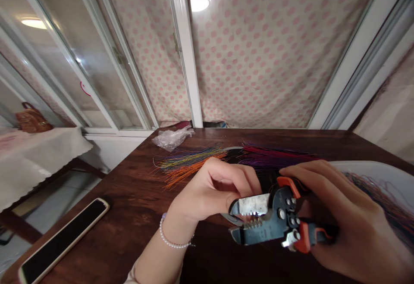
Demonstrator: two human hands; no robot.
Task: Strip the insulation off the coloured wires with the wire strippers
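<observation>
My right hand (352, 219) is wrapped around the orange-and-black handles of a wire stripper (268, 219). The tool's notched metal jaws stand apart and point left. Beside the upper jaw, my left hand (223, 189) is closed, thumb and fingers pinched together. Whatever lies between those fingertips is hidden. Behind my hands, a bundle of orange, yellow and blue wires (190, 165) fans out to the left. Red and purple wires (274, 154) lie to the right of it, partly covered by my right hand.
A white tub (384, 170) with many coloured wires stands at the right. A phone-like dark slab with a pale edge (64, 243) lies at the table's left edge. Crumpled clear plastic (173, 137) sits at the back of the dark wooden table (129, 185), near sliding windows.
</observation>
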